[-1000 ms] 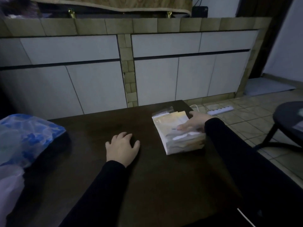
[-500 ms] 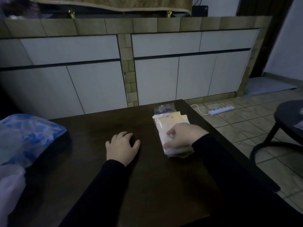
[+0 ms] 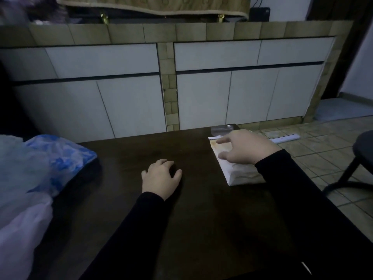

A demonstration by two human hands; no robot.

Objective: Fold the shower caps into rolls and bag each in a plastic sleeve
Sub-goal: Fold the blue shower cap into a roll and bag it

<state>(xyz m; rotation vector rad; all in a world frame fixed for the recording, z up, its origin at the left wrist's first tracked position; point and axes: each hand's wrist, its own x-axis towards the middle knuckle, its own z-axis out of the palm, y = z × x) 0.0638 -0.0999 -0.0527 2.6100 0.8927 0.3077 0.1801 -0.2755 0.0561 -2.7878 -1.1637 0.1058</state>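
The right hand (image 3: 245,149) lies over the far part of a stack of plastic sleeves (image 3: 239,170) on the dark worktop (image 3: 201,219). Its fingers are stretched out and only loosely bent, the forefinger reaching toward the stack's far end and the thumb lying across the top sleeve. The grip is wide; it pinches nothing that can be seen, and whether the palm presses the stack or hangs just above it cannot be told. The near end of the stack shows below the wrist, pale and flat. Just past the fingertips, at the worktop's far edge, sits a small clear packet (image 3: 223,129), touching or nearly touching the stack.

The left hand (image 3: 161,177) rests palm down on the bare worktop, well to the left of the right grip and a little nearer the person. Its fingers are loosely curled with the thumb spread outward, and it holds nothing. Both arms wear black sleeves.

Far to the left of that hand, at the worktop's left edge, lies a big bag (image 3: 50,160) of blue and clear crumpled plastic, probably the shower caps, though single caps cannot be made out in the dim light.

Beyond the right grip, on the tiled floor, lies a white power strip (image 3: 286,139). A dark stool (image 3: 361,156) stands at the right.
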